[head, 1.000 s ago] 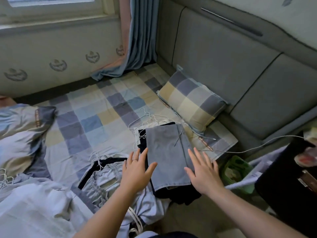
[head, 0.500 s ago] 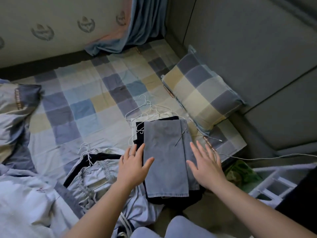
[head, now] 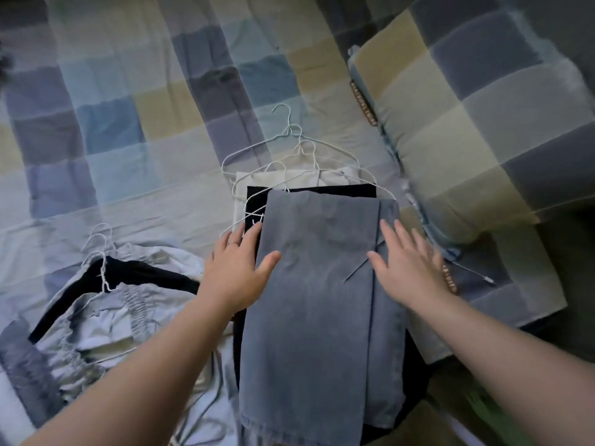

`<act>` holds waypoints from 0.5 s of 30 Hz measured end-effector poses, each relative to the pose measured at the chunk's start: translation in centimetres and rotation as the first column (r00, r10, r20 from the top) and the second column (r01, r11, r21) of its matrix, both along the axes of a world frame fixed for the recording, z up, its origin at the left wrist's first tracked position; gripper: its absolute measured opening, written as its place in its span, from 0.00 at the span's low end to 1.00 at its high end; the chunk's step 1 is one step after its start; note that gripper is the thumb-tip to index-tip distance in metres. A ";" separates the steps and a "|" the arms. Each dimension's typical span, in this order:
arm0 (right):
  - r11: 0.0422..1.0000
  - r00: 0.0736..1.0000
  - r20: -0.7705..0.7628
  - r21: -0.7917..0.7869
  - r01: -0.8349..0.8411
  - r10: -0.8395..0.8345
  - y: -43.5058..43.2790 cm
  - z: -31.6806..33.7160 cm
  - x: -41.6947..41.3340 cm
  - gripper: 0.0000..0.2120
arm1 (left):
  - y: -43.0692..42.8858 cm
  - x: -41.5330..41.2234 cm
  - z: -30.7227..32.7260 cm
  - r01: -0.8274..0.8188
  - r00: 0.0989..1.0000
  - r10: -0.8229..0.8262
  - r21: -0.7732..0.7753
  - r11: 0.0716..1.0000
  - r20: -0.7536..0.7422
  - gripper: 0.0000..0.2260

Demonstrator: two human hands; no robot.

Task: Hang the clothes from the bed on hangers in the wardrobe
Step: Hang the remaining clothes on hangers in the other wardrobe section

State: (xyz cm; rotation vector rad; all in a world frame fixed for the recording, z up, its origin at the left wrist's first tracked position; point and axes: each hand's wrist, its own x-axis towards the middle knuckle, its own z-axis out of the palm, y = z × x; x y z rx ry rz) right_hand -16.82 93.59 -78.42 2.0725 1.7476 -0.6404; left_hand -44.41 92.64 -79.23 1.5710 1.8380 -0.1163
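Grey-blue folded trousers (head: 322,284) top a stack at near edge of bed (head: 128,123), toward its right corner, just beside checked pillow (head: 467,123). Under them a black garment (head: 338,192), then a cream garment (head: 252,181), w/ white wire hangers (head: 289,146) poking out on far side. L hand (head: 238,272) lies flat & relaxed: thumb on trousers' left edge, fingers straight alongside it, ring on one finger, grasping nothing. R hand (head: 409,268) also flat, fingers spread, resting on trousers' right fold, nothing held; slightly blurred. Second heap toward bed's near left corner: pale ruched garment (head: 106,313) + black piece (head: 145,275), second hanger bunch (head: 99,249) on top. Thin white cable (head: 476,274) lies on sheet just right of R hand.
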 end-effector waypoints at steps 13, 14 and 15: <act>0.964 0.945 -0.201 0.005 0.265 -0.258 13.9 -17.1 5.3 0.32 | 11.2 1.6 -17.1 -0.474 0.863 0.472 -0.037 0.880 0.180 0.34; 0.946 0.916 -0.250 -0.004 0.324 -0.314 14.3 -17.4 5.5 0.31 | 11.7 1.7 -17.4 -0.510 0.839 0.508 -0.046 0.859 0.194 0.35; 0.926 0.886 -0.289 -0.005 0.376 -0.362 14.7 -17.6 5.6 0.30 | 12.2 1.7 -17.7 -0.539 0.820 0.535 -0.041 0.841 0.204 0.34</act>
